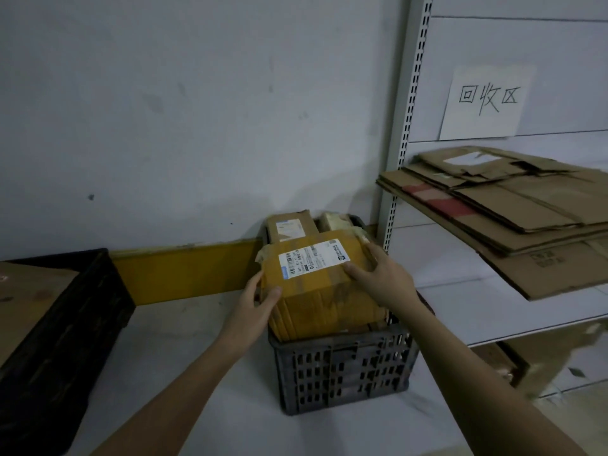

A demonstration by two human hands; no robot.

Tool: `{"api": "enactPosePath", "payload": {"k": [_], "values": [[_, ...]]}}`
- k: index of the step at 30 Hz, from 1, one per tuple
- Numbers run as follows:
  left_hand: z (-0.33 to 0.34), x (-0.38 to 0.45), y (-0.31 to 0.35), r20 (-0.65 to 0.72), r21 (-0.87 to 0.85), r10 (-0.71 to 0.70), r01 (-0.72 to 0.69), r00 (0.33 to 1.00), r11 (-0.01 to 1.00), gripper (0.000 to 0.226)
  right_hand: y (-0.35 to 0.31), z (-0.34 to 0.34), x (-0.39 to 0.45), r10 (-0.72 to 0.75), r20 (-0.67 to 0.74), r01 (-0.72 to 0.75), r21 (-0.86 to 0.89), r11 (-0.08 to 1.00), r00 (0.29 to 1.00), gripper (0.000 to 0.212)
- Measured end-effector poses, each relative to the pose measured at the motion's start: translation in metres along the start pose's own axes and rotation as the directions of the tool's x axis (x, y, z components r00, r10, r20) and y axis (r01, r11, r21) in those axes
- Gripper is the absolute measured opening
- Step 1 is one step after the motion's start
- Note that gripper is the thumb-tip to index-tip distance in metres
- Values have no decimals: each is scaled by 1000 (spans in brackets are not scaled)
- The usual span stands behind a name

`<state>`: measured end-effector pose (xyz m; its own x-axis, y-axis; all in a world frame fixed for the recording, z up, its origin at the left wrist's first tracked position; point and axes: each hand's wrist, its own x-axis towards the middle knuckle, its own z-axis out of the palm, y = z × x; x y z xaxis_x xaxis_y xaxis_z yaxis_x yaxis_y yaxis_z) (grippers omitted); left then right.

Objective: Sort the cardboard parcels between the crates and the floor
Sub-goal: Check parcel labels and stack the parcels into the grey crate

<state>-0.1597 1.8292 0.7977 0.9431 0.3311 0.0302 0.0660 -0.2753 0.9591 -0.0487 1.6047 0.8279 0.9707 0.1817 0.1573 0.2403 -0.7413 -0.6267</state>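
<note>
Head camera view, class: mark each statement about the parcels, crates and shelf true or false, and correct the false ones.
1. Both hands are on the top parcel in the grey crate. True: the left hand grips its near left corner and the right hand lies on its right side.
2. The top parcel has no label. False: a white shipping label is stuck on its upper face.
3. Flattened cardboard lies stacked on the shelf at right. True.
4. The grey crate holds only one parcel. False: at least one smaller parcel stands behind it.
5. The black crate at left is stacked on the grey one. False: it stands apart, to the left.
</note>
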Motion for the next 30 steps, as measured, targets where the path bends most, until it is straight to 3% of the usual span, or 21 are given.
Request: {"api": "enactPosePath", "payload": {"k": [3,6,10,12,15,19,22,24,28,30], "values": [[1,7,4,-26,-28,8,-8,1000,1000,57,-4,-5,4,-10,-19,11,10,1000,1000,77],[-9,18,17,-99,-31,54,-58,994,998,73,-4,-21,11,38,-19,-33,210,977,999,74],[-30,32,48,-174,18,246,-247,954,969,60,-11,-40,18,193,-7,-150,602,784,981,65],[-39,39,58,-201,51,288,-284,936,958,54,-17,-48,21,237,9,-173,708,684,972,57],[-46,47,65,-236,30,266,-267,935,963,47,-20,-58,27,216,153,-252,784,568,964,46],[-43,44,57,-225,-1,235,-241,946,970,46,-7,-55,27,233,338,-406,657,635,912,45],[-27,37,42,-127,-4,216,-218,968,976,54,5,-34,20,314,366,-476,547,689,876,55],[-16,34,28,-45,24,172,-171,984,985,66,6,-22,16,324,354,-468,486,738,877,60],[-14,37,2,-44,221,76,-65,996,973,98,0,-20,21,266,355,-393,354,849,896,64],[-20,36,-2,-39,272,85,-71,996,960,98,-1,-24,23,284,406,-420,299,857,868,63]]}}
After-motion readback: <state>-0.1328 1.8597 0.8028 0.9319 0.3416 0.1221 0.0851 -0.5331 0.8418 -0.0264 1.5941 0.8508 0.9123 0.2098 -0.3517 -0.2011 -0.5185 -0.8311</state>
